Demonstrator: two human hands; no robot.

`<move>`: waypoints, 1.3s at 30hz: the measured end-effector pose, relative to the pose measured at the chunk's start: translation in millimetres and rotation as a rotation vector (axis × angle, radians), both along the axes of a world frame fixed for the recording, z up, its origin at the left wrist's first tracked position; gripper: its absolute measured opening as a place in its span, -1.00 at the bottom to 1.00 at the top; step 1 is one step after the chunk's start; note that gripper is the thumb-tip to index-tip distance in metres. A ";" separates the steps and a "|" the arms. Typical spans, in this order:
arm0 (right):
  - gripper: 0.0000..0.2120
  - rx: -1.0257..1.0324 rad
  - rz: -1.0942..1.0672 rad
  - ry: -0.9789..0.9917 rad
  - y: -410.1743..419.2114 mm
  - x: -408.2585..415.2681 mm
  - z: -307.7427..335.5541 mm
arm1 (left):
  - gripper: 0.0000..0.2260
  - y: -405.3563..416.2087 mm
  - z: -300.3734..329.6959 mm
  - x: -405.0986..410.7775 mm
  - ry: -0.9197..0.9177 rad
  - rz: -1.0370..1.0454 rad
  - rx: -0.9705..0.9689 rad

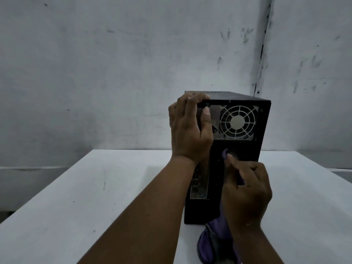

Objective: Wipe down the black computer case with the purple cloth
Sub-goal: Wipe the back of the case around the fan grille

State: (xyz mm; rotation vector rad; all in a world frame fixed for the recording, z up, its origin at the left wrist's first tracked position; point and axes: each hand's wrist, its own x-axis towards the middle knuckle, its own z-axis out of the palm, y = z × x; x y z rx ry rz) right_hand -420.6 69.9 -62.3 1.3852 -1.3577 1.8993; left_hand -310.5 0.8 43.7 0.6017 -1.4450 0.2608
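White table (pixel 95 187) at centre frame carries the rigid, probably weighty computer case (pixel 264 126), left hand (pixel 188 128) gripping its top corner while right hand (pixel 247 191) pinches the limp purple cloth (pixel 211 242) against its rear panel.

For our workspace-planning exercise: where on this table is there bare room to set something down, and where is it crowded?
Free: the white table left of the left forearm, out to its left edge, and the strip right of the computer case. Crowded: the near side of the case, where the left hand, right hand and purple cloth gather.
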 end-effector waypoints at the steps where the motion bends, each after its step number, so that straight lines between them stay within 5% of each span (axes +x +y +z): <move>1: -0.91 0.015 0.002 0.000 1.7 2.1 -6.6 | -0.76 0.1 -0.2 -0.2 -0.002 0.002 0.001; 39: -0.89 0.044 0.018 -0.127 5.3 9.9 -18.3 | -0.72 4.5 -0.4 0.6 -0.014 0.027 0.057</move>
